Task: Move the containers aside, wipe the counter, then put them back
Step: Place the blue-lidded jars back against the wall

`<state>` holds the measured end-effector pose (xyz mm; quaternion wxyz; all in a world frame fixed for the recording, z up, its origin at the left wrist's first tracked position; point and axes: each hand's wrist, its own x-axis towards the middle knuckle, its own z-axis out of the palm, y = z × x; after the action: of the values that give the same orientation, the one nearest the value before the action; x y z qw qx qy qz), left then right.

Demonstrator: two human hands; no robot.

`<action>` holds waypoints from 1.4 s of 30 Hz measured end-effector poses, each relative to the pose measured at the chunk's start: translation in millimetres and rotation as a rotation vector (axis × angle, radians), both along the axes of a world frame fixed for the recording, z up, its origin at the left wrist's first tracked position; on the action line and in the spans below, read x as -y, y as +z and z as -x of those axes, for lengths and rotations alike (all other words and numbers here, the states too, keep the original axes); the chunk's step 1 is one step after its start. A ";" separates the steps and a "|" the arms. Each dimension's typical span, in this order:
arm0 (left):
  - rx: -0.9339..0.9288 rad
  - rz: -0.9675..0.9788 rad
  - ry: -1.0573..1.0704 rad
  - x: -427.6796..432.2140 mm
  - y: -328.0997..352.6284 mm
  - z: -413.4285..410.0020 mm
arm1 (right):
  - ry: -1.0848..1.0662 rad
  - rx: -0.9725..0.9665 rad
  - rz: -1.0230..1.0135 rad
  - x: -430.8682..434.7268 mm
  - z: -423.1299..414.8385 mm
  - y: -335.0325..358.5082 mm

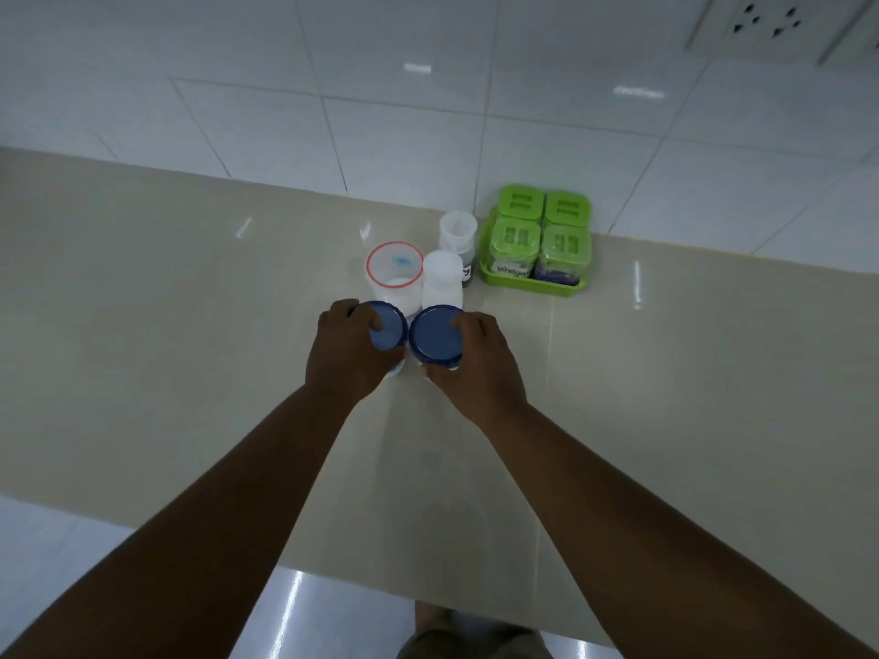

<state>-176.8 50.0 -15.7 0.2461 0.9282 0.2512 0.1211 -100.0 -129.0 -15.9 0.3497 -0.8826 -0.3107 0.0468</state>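
Two blue-lidded jars stand side by side on the beige counter (pixel 190 325). My left hand (pixel 347 354) wraps around the left blue-lidded jar (pixel 387 332). My right hand (pixel 480 363) grips the right blue-lidded jar (pixel 435 332). Just behind them stand a clear tub with a red-rimmed lid (pixel 395 266), a white-capped bottle (pixel 442 275) and a smaller white-capped jar (pixel 457 230) with a dark label.
A green tray (pixel 490 273) holding several green-lidded jars sits at the back right, next to the white tiled wall (pixel 428 111). A wall socket (pixel 766 26) is at the top right. The counter's front edge runs below my forearms, with shiny floor beyond.
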 end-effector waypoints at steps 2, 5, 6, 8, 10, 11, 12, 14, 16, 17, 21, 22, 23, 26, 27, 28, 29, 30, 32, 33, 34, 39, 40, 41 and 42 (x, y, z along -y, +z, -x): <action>0.022 -0.014 -0.081 13.7 1.0 3.9 | -0.032 0.002 -0.061 21.5 2.5 3.6; 0.047 0.023 -0.203 44.6 12.2 -5.6 | -0.129 0.006 -0.126 68.1 -4.2 8.2; 0.052 0.035 -0.253 58.2 16.8 -12.7 | -0.170 -0.005 -0.135 86.0 -8.7 9.7; 0.048 0.046 -0.345 85.5 23.6 -32.4 | -0.249 -0.017 -0.132 121.2 -21.4 11.5; 0.032 0.075 -0.406 110.9 26.9 -57.3 | -0.314 -0.030 -0.125 151.2 -37.9 13.1; 0.022 0.091 -0.427 123.6 29.0 -70.9 | -0.342 -0.034 -0.121 163.5 -47.4 14.2; 0.018 0.103 -0.448 135.1 30.1 -85.8 | -0.364 -0.027 -0.116 174.2 -58.2 15.4; 0.025 0.114 -0.485 153.9 32.5 -117.9 | -0.391 -0.003 -0.102 191.2 -82.0 18.9; 0.009 0.114 -0.521 170.1 37.3 -151.3 | -0.397 0.009 -0.096 202.7 -109.2 24.6; 0.006 0.115 -0.542 176.7 39.9 -168.4 | -0.401 0.010 -0.094 207.3 -123.9 27.3; -0.004 0.135 -0.525 195.5 49.0 -235.1 | -0.438 0.011 -0.096 222.7 -183.2 31.9; -0.005 0.127 -0.513 198.5 50.7 -250.3 | -0.443 0.007 -0.092 224.9 -197.9 31.9; -0.002 0.113 -0.509 200.6 51.9 -264.6 | -0.447 -0.001 -0.083 226.4 -212.3 31.4; -0.034 0.059 -0.499 202.1 46.2 -299.8 | -0.442 -0.012 -0.037 227.7 -250.2 29.3; -0.057 0.033 -0.496 201.5 43.1 -309.4 | -0.429 -0.007 -0.026 226.6 -261.3 28.5; -0.080 0.003 -0.491 200.5 39.4 -318.6 | -0.418 -0.002 -0.019 225.3 -271.7 27.8; -0.107 -0.028 -0.482 199.6 35.9 -327.6 | -0.410 0.001 -0.011 223.1 -281.9 27.0; -0.129 -0.056 -0.470 198.5 33.3 -333.6 | -0.400 0.000 0.004 220.0 -289.4 26.5; -0.146 -0.084 -0.452 197.0 29.1 -343.3 | -0.372 -0.010 0.043 212.9 -302.7 25.0; -0.140 -0.087 -0.444 196.4 26.9 -347.9 | -0.358 -0.014 0.060 209.9 -308.8 23.4; -0.129 -0.088 -0.437 196.1 25.2 -351.2 | -0.345 -0.014 0.072 207.1 -314.1 21.1; -0.091 -0.091 -0.393 193.4 23.3 -359.9 | -0.332 -0.031 0.091 198.7 -330.3 11.0; -0.085 -0.083 -0.393 192.9 23.1 -360.9 | -0.330 -0.042 0.093 197.8 -331.7 8.9; -0.084 -0.079 -0.396 192.7 23.2 -361.5 | -0.327 -0.051 0.096 196.9 -332.4 7.6; -0.087 -0.082 -0.400 192.8 23.3 -361.5 | -0.325 -0.060 0.098 195.8 -333.0 6.0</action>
<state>184.8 -142.8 7.6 0.2164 0.9732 0.0670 0.0395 233.0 -324.8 -9.9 0.3185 -0.9353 -0.1509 0.0310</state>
